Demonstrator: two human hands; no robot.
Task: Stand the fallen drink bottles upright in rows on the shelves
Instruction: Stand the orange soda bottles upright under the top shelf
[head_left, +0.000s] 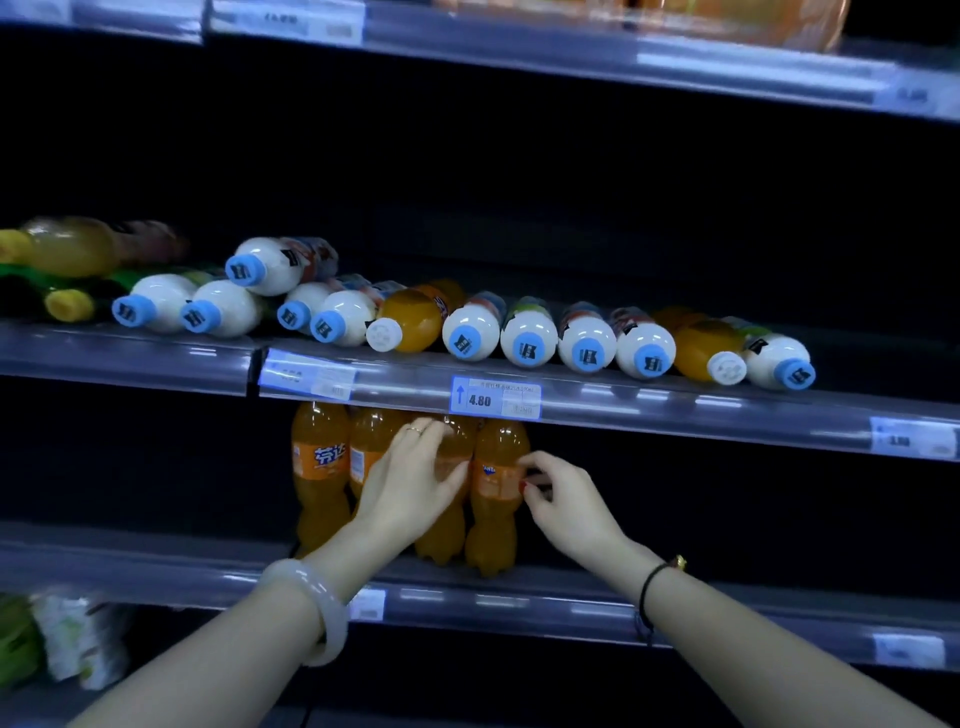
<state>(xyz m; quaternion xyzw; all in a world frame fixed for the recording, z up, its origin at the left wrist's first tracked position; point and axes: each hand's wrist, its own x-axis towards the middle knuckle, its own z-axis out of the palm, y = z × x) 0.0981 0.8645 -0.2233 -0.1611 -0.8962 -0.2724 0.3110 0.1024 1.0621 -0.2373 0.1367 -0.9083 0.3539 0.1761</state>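
Observation:
Several orange soda bottles (319, 467) stand upright in a row on the lower shelf (571, 597). My left hand (410, 478) lies with fingers spread over the third bottle (441, 535). My right hand (561, 493) touches the right side of the rightmost orange bottle (493, 499) with curled fingertips. On the middle shelf (649, 405) several white bottles with blue caps (530, 338) and orange juice bottles with white caps (410, 319) lie on their sides, caps toward me.
Yellow and green bottles (67, 249) lie fallen at the far left of the middle shelf. A price tag reading 4.80 (493, 397) hangs on its front rail. Packaged goods (62, 639) sit at bottom left. The lower shelf right of the orange bottles is dark.

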